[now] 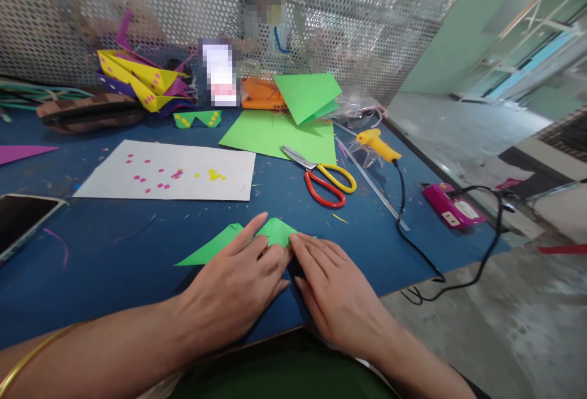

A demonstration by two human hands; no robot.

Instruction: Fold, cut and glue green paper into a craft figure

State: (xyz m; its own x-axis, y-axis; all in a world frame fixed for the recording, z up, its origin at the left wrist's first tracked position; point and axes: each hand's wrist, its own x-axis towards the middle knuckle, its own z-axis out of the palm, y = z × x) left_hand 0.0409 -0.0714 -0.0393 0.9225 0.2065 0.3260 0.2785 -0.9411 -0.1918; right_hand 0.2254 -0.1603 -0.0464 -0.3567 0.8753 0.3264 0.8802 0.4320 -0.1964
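A folded piece of green paper (208,251) lies near the front edge of the blue table, its long pointed end toward the left. My left hand (245,274) rests across its middle, index finger stretched out and the other fingers curled on the paper. From the right, my right hand (337,283) pinches and presses the paper's other side with fingers held together. The two hands nearly touch at the fingertips and hide part of the folds. Scissors (323,182) with one red and one yellow handle lie beyond my right hand.
A white sheet (105,179) carries small pink and yellow paper bits. Behind stand green sheets (275,133), a small green cutout (197,119), folded yellow-purple paper (147,81) and a pouch (92,112). A glue gun (378,144) trails its cord to a pink power strip (452,205). A phone (22,222) lies left.
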